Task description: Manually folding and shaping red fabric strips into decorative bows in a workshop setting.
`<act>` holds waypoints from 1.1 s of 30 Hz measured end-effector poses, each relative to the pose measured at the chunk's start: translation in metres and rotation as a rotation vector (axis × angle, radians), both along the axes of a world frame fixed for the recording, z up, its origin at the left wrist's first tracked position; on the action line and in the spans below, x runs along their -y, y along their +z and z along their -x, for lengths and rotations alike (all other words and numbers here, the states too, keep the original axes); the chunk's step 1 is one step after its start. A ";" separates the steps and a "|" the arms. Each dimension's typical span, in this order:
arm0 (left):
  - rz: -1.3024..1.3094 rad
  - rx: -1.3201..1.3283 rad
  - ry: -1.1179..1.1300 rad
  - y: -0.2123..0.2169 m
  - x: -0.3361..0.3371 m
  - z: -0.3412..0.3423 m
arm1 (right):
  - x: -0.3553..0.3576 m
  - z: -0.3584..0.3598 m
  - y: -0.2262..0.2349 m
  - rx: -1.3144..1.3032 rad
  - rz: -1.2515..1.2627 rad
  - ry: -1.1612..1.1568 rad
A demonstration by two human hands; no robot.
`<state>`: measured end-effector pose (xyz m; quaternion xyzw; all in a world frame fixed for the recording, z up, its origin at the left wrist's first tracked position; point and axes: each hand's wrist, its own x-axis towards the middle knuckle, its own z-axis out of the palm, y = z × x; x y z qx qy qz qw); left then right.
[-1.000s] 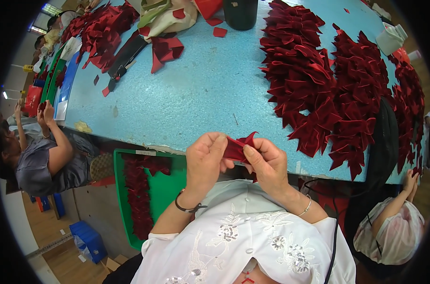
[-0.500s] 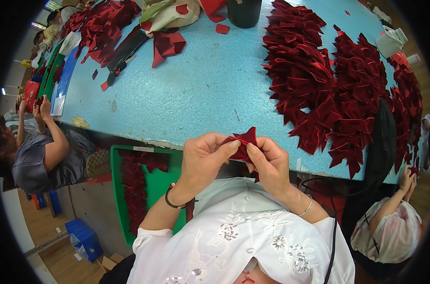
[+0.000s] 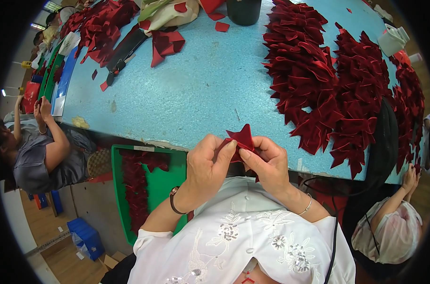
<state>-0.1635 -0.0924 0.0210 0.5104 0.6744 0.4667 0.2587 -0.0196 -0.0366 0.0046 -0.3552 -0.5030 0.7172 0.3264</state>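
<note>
A dark red velvet bow is held between my two hands, just in front of the table's near edge. My left hand pinches its left side between thumb and fingers. On the other side, my right hand grips it the same way, thumb tip close to the left thumb. One pointed end of the fabric sticks up above the fingers; the lower part is mostly hidden behind the hands. Piles of similar red bows cover the right side of the blue table.
A green bin holding red bows stands below the table edge at left. At the back are a black pot, a cloth bag and more red fabric. A white bottle stands far right. Co-workers sit on both sides.
The bow has turned and shifted slightly left in my fingers. My left wrist has rolled a little, and my left hand sits slightly further right. Both hands keep their pinch.
</note>
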 end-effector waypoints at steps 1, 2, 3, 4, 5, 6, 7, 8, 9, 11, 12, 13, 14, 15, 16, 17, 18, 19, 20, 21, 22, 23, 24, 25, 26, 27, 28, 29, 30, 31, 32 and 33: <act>-0.002 -0.016 0.009 0.002 -0.002 -0.002 | -0.002 0.000 -0.002 -0.031 0.019 -0.023; -0.004 -0.033 0.019 0.005 -0.003 -0.004 | -0.003 -0.001 -0.002 -0.063 0.038 -0.044; -0.007 -0.049 0.029 0.006 -0.004 -0.005 | -0.004 -0.002 -0.002 -0.064 0.038 -0.044; -0.007 -0.050 0.029 0.006 -0.003 -0.007 | -0.004 -0.004 -0.002 -0.046 0.005 -0.050; 0.054 0.025 0.035 0.003 0.001 -0.008 | -0.004 -0.006 -0.001 -0.029 -0.027 -0.055; 0.115 0.100 0.040 0.000 0.004 -0.009 | -0.004 -0.007 0.000 -0.012 -0.060 -0.060; 0.175 0.177 0.045 -0.001 0.005 -0.010 | -0.003 -0.007 0.001 -0.013 -0.061 -0.061; 0.174 0.176 0.044 0.001 0.004 -0.009 | -0.002 -0.007 0.001 -0.040 -0.057 -0.070; 0.252 0.336 0.027 0.004 0.004 -0.007 | -0.002 -0.007 0.002 -0.067 -0.053 -0.078; 0.405 0.655 -0.009 0.011 0.004 -0.003 | 0.000 -0.007 0.004 -0.095 -0.052 -0.088; 0.403 0.654 -0.010 0.015 0.003 0.000 | 0.000 -0.008 0.006 -0.103 -0.050 -0.086; 0.392 0.661 -0.032 0.019 0.001 0.005 | 0.001 -0.009 0.008 -0.111 -0.048 -0.083; 0.381 0.669 -0.055 0.023 -0.002 0.009 | 0.002 -0.009 0.010 -0.119 -0.046 -0.081; 0.370 0.676 -0.079 0.028 -0.005 0.012 | 0.003 -0.009 0.012 -0.119 -0.049 -0.082; 0.367 0.675 -0.081 0.033 -0.009 0.012 | 0.003 -0.010 0.015 -0.124 -0.069 -0.065; 0.388 0.759 -0.086 0.040 -0.013 0.012 | 0.003 -0.010 0.018 -0.129 -0.087 -0.046; 0.409 0.844 -0.091 0.046 -0.017 0.011 | 0.004 -0.010 0.021 -0.133 -0.106 -0.027; 0.430 0.929 -0.097 0.051 -0.020 0.012 | 0.005 -0.011 0.023 -0.133 -0.108 -0.028; 0.428 0.928 -0.099 0.054 -0.022 0.013 | 0.006 -0.011 0.025 -0.121 -0.108 -0.001; 0.419 0.879 -0.153 0.057 -0.023 0.015 | 0.006 -0.012 0.027 -0.108 -0.108 0.026; 0.411 0.830 -0.208 0.059 -0.024 0.016 | 0.007 -0.013 0.028 -0.094 -0.108 0.053; 0.401 0.780 -0.262 0.060 -0.025 0.017 | 0.007 -0.014 0.029 -0.092 -0.111 0.049; 0.401 0.781 -0.266 0.060 -0.027 0.018 | 0.008 -0.015 0.030 -0.079 -0.121 0.052; 0.389 0.713 -0.290 0.059 -0.030 0.019 | 0.008 -0.016 0.030 -0.066 -0.131 0.055; 0.377 0.646 -0.313 0.058 -0.033 0.019 | 0.008 -0.017 0.030 -0.054 -0.140 0.059; 0.365 0.578 -0.336 0.056 -0.034 0.019 | 0.007 -0.018 0.030 -0.052 -0.142 0.055; 0.365 0.578 -0.340 0.053 -0.036 0.018 | 0.006 -0.019 0.030 -0.010 -0.130 0.064; 0.313 0.501 -0.344 0.050 -0.037 0.015 | 0.004 -0.020 0.030 0.033 -0.118 0.073; 0.261 0.424 -0.346 0.048 -0.038 0.013 | 0.003 -0.022 0.029 0.075 -0.106 0.083; 0.209 0.348 -0.348 0.047 -0.040 0.011 | 0.001 -0.023 0.031 0.075 -0.106 0.081; 0.209 0.346 -0.347 0.047 -0.043 0.012 | -0.002 -0.023 0.034 0.072 -0.092 0.063; 0.097 0.148 -0.372 0.048 -0.049 0.013 | -0.004 -0.023 0.037 0.069 -0.077 0.047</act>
